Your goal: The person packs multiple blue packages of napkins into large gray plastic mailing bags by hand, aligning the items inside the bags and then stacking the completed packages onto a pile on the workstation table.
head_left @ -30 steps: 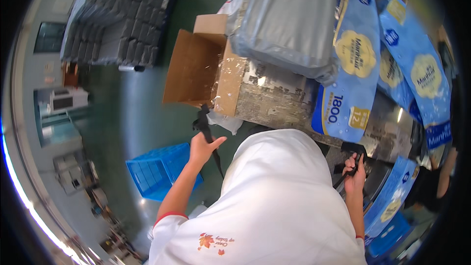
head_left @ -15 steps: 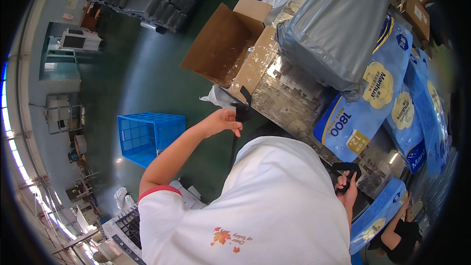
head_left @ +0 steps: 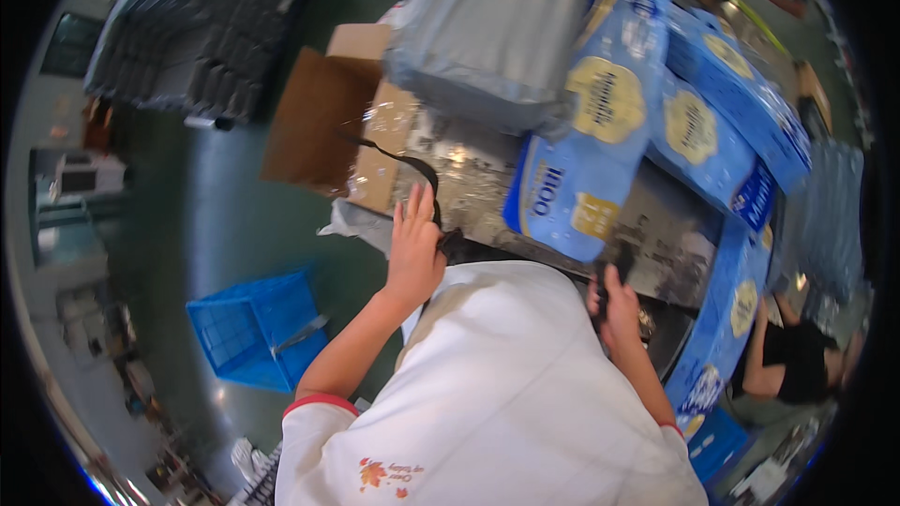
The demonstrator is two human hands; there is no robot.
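**Hands at a wrapped stack on a green floor**

The left hand (head_left: 413,248), fingers straight and pressed together, lies flat against a thin black strap (head_left: 412,169) looping over the shiny plastic-wrapped stack (head_left: 469,169). The right hand (head_left: 614,305) closes around a small black tool (head_left: 621,262). Blue printed bags (head_left: 600,112) and a grey bag (head_left: 492,28) sit on top. A blue plastic crate (head_left: 248,328) and an open brown cardboard box (head_left: 319,117) rest on the glossy green floor (head_left: 225,215).
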